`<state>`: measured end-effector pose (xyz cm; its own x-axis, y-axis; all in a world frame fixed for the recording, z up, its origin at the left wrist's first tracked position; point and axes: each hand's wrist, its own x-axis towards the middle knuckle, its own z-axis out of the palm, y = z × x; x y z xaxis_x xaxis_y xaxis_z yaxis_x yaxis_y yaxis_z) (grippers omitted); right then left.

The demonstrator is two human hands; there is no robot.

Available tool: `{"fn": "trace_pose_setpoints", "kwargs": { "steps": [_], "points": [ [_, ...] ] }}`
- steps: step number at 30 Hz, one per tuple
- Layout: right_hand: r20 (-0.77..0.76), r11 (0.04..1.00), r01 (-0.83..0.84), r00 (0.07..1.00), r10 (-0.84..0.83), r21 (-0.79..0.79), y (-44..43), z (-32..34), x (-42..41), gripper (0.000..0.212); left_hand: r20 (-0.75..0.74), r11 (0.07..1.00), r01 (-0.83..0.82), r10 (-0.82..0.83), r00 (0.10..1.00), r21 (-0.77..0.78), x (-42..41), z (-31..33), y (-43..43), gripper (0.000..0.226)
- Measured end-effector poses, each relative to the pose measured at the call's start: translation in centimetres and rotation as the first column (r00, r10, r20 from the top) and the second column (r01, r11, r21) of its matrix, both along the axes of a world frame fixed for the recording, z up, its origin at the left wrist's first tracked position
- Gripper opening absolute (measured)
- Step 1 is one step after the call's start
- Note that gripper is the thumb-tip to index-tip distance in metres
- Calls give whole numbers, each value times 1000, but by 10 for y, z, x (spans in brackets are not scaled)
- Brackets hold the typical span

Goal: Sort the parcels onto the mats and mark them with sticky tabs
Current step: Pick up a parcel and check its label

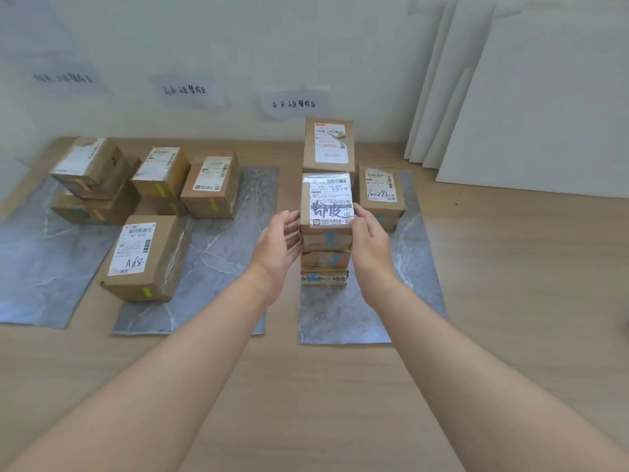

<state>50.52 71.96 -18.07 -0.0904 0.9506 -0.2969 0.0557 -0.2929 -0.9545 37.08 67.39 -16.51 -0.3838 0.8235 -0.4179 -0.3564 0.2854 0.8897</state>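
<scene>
Three grey marbled mats lie on the wooden floor: left mat [41, 267], middle mat [218, 253], right mat [340, 318]. On the right mat stands a stack of small cardboard parcels [325, 258] with blue sticky tabs [330, 237] on their fronts. The top parcel [328, 199] carries a white label with dark handwriting. My left hand [277, 247] touches its left side with relaxed fingers. My right hand [369, 243] holds its right side, thumb on the top corner.
A tall parcel [328, 144] and a parcel marked 100291 [381, 189] stand behind the stack. Parcel A68 [146, 257] and others with green tabs fill the middle mat; orange-tabbed ones sit on the left. White boards [527, 114] lean on the wall at the right.
</scene>
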Motion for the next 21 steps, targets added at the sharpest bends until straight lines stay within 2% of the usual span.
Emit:
{"fn": "trace_pose_setpoints", "kwargs": {
  "steps": [7,12,21],
  "points": [
    [-24,992,107,994,-106,59,4,-23,-9,39,-18,1000,2,-3,1000,-13,-9,-20,10,39],
    [-17,990,139,990,-138,35,-4,-18,1,43,-51,1000,15,-17,999,-26,-12,-22,2,45],
    [-16,986,151,989,-150,68,-52,43,19,43,-124,1000,1,1,992,19,-2,37,-48,50]
  ]
}}
